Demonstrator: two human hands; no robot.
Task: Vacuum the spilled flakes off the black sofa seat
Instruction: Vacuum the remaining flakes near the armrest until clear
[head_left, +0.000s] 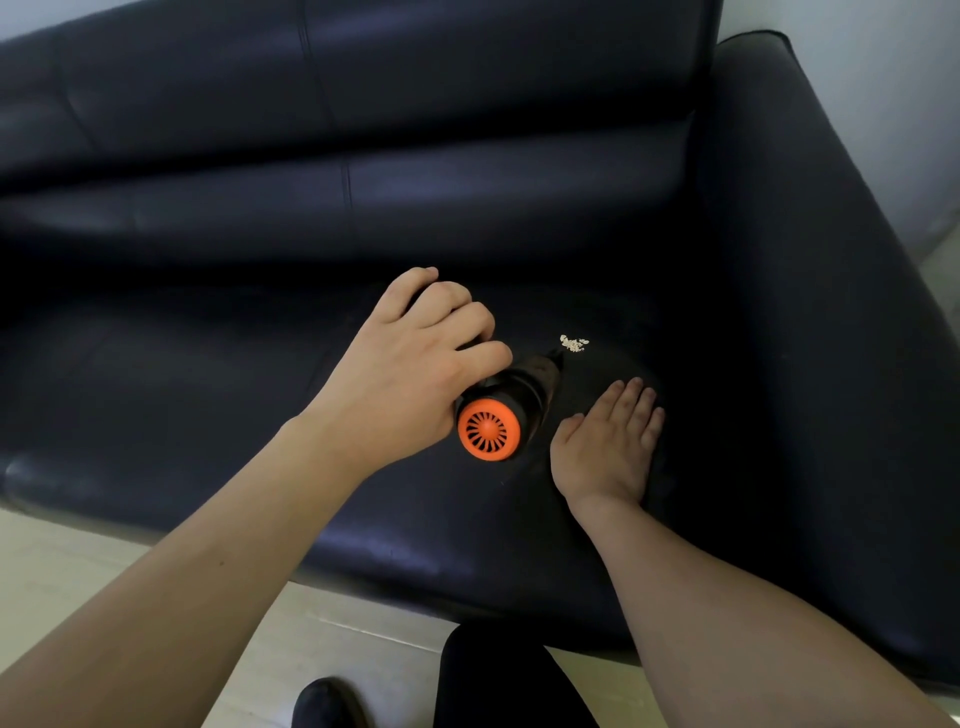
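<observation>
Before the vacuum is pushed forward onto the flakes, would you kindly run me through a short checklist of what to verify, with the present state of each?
1. Grip on the vacuum: ok. The left hand is curled round its black body, orange vented end toward the camera.
2. Nozzle aimed at the flakes: ok. The dark tip points at the small pale pile.
3. Nozzle reaching the flakes: not ok. A gap of bare seat lies between tip and pile.
4. Right hand out of the path: ok. It lies flat on the sofa seat, beside the vacuum and nearer than the pile.
5. Vacuum switched on: cannot tell.
6. Stray flakes elsewhere: cannot tell on the dark seat.
</observation>
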